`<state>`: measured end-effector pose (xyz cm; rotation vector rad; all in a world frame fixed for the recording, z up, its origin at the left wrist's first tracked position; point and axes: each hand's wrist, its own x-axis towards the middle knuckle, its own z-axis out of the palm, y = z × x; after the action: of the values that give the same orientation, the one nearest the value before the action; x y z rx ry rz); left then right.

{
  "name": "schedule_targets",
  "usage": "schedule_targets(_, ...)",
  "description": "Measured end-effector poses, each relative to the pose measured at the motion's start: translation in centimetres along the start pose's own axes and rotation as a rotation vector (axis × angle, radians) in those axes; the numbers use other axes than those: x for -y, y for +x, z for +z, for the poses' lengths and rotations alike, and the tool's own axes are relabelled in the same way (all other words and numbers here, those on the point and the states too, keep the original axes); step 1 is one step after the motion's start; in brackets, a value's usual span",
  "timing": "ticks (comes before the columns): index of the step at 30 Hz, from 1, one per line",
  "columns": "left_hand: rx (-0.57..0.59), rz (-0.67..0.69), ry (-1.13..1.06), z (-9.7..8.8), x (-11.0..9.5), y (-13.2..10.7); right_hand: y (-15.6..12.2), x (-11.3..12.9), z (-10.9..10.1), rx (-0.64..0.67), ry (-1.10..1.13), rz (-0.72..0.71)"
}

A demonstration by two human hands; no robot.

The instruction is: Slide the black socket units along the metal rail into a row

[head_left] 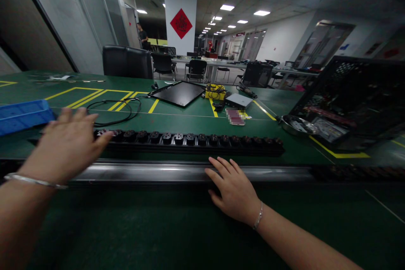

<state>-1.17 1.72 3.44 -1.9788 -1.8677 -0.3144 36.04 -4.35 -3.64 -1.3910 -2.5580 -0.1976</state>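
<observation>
A long black power strip (pixel 190 145) with a row of sockets lies across the green table. Nearer to me runs a long dark metal channel (pixel 152 173) with a shiny inner face. My left hand (pixel 65 145) is stretched out palm down over the strip's left end, its thumb by the first sockets; whether it touches them I cannot tell. Over the channel's near edge, right of the middle, my right hand (pixel 232 190) reaches with fingers spread and nothing in them. More dark socket pieces (pixel 357 173) sit at the channel's right end.
A blue bin (pixel 25 116) stands at the left, near a looped black cable (pixel 115 112). Farther back are a flat black panel (pixel 182 93), a yellow block with cable (pixel 215 92) and a grey box (pixel 238 101). An open computer case (pixel 357 101) and metal bowl (pixel 295 124) are right.
</observation>
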Motion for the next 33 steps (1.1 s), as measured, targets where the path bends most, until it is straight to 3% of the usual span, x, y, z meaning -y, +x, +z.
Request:
schedule_targets(4,-0.007,0.448,-0.236,0.2,-10.9,-3.2,0.0,0.0,0.0,-0.015,-0.005,-0.004)
schedule_targets(6,0.017,0.589,-0.295,1.1,-14.4,-4.6,0.0,0.0,0.0,-0.025,-0.007,-0.005)
schedule_targets(8,0.035,0.646,-0.312,2.0,-16.0,-5.4,0.0,0.1,0.0,-0.029,-0.007,-0.008)
schedule_targets(16,0.143,0.653,-0.314,2.4,-16.0,-5.4,0.0,-0.5,-0.3,0.054,0.006,-0.052)
schedule_targets(19,0.151,0.644,-0.328,2.2,-16.1,-5.4,-0.1,-2.1,-1.7,0.138,0.031,-0.087)
schedule_targets(21,0.159,0.635,-0.34,2.2,-16.2,-5.3,-0.1,-3.9,-2.9,0.135,0.013,-0.035)
schedule_targets(26,0.182,0.625,-0.358,2.1,-16.2,-5.2,-0.6,-9.7,-5.4,0.002,-0.173,0.223)
schedule_targets(30,0.172,0.622,-0.356,2.3,-16.2,-5.3,-2.5,-14.5,-7.1,0.253,-0.294,0.712)
schedule_targets(33,0.15,0.62,-0.35,2.4,-16.2,-5.4,-4.5,-17.3,-7.7,0.353,-0.317,1.007)
